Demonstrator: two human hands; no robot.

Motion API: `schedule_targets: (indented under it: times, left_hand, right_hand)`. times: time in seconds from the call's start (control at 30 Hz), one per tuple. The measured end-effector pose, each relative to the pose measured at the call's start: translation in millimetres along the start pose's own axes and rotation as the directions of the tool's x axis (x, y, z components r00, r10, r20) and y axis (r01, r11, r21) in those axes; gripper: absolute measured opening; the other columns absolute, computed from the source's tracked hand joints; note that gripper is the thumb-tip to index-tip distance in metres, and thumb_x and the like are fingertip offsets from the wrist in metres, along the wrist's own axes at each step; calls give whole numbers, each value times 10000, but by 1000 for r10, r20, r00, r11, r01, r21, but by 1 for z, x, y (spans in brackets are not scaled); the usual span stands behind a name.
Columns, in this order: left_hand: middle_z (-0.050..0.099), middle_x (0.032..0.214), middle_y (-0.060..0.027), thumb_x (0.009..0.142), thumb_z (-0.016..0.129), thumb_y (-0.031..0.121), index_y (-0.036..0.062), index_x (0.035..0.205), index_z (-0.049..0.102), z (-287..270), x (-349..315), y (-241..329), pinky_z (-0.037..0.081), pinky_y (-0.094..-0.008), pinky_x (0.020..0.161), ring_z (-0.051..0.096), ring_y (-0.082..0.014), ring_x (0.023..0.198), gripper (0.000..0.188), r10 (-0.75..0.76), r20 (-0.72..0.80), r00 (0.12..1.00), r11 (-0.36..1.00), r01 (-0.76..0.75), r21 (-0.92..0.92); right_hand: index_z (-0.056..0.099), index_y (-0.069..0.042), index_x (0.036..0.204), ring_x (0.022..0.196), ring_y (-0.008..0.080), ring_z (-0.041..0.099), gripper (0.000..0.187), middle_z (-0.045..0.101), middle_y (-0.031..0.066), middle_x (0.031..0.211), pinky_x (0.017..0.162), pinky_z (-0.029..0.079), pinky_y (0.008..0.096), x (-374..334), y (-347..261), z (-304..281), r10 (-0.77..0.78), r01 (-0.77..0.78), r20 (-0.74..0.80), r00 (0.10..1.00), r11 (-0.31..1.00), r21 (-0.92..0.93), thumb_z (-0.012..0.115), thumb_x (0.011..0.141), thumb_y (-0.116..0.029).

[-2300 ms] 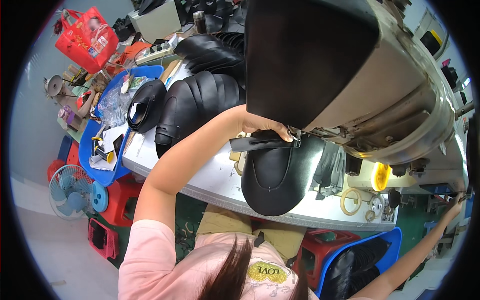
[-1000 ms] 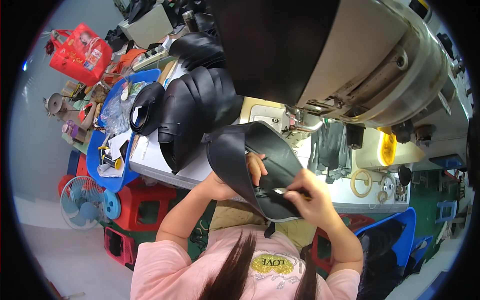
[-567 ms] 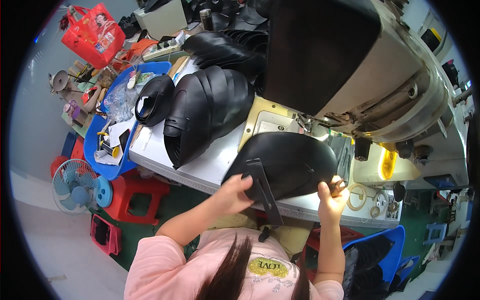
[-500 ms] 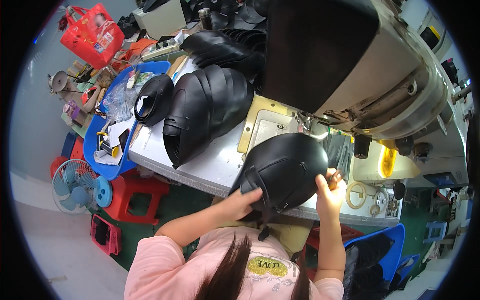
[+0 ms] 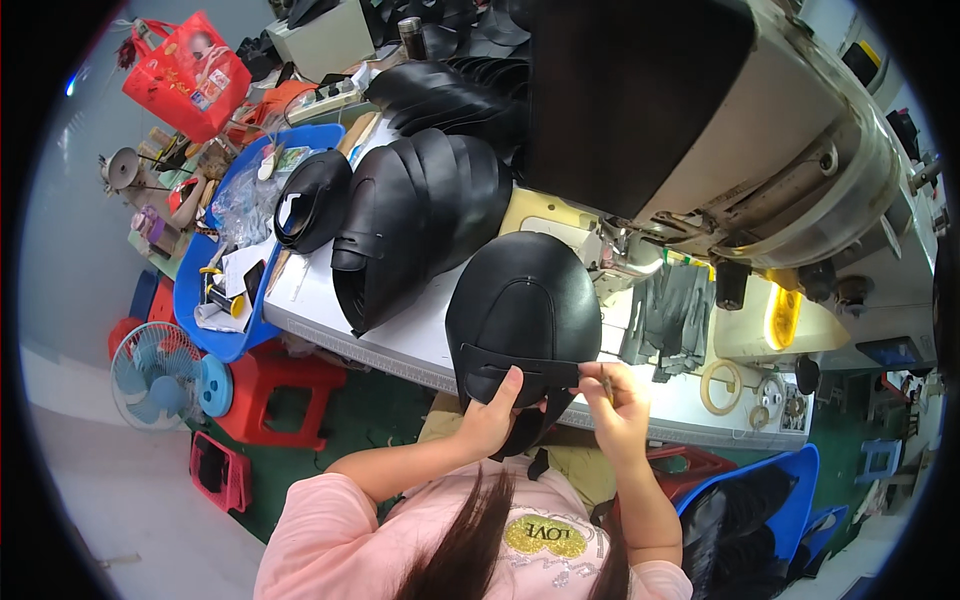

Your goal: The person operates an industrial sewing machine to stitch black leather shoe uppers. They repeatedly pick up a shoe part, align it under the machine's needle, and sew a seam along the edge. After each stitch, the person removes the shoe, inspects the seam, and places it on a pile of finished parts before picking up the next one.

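Observation:
A rounded black leather piece (image 5: pixel 540 280), with a curved seam and a band across its lower part, is held upright over the front edge of the white table. My left hand (image 5: pixel 490 420) grips its lower left, thumb on the front and fingers hidden behind. My right hand (image 5: pixel 615 405) pinches the end of the band, a black strap (image 5: pixel 550 374), at the piece's right side. A thin brownish object shows between the right fingers, too small to name. Another dark strip hangs below the piece, between the hands.
A sewing machine (image 5: pixel 790 190) stands at the right. Nested black leather pieces (image 5: pixel 420 215) and a coiled black band (image 5: pixel 312 200) lie left on the table (image 5: pixel 390 350). Black strips (image 5: pixel 665 320) lie right, above tape rolls. A blue tray (image 5: pixel 190 300) and blue bin (image 5: pixel 810 480) flank me.
The leather piece has turned more upright and shifted left. My right hand has moved left and down from its right edge to the strap end. My left hand keeps hold lower down.

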State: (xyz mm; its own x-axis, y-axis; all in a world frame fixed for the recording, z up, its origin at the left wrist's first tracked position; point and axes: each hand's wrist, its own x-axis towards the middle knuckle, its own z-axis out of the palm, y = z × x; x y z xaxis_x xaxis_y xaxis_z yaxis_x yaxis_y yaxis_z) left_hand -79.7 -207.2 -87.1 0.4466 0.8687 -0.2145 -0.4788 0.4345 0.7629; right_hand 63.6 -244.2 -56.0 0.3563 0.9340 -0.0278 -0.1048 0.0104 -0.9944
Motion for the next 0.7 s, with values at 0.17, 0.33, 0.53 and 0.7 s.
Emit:
schedule_targets:
  times: [0.17, 0.33, 0.53, 0.7]
  left_hand:
    - [586, 887, -66, 913, 430, 280, 8, 990, 530, 1, 3, -13, 479, -259, 684, 565, -132, 764, 300, 35, -64, 997, 999, -35, 7]
    - [584, 923, -84, 904, 453, 267, 5, 1006, 519, 2, 2, -11, 489, -268, 696, 579, -147, 804, 289, 40, -91, 995, 999, -40, 4]
    - [580, 955, -86, 896, 473, 226, 11, 1053, 492, 8, 1, -6, 495, -288, 705, 578, -164, 821, 267, 28, -112, 993, 1000, -29, -8]
    - [532, 1059, -86, 900, 447, 200, 73, 1174, 406, -2, 4, -12, 465, -327, 733, 548, -204, 926, 305, 22, -27, 999, 997, -20, 74]
  right_hand:
    - [540, 5, 725, 577, 75, 526, 75, 531, 18, 670, 533, 424, 194, 0, 8, 3, 26, -27, -18, 1000, 999, -37, 595, 776, -3]
    - [561, -23, 666, 490, 23, 449, 130, 517, -20, 551, 449, 349, 165, -10, 11, 6, 130, -128, -58, 990, 991, 30, 645, 760, -56]
    - [565, -25, 630, 478, 13, 419, 154, 513, -30, 541, 429, 317, 168, -5, 18, 6, 134, -130, -100, 986, 991, 43, 667, 740, -56]
    - [530, -38, 596, 469, 9, 382, 215, 477, -49, 513, 418, 294, 178, -3, 26, 6, 143, -141, -94, 985, 990, 24, 680, 742, -89]
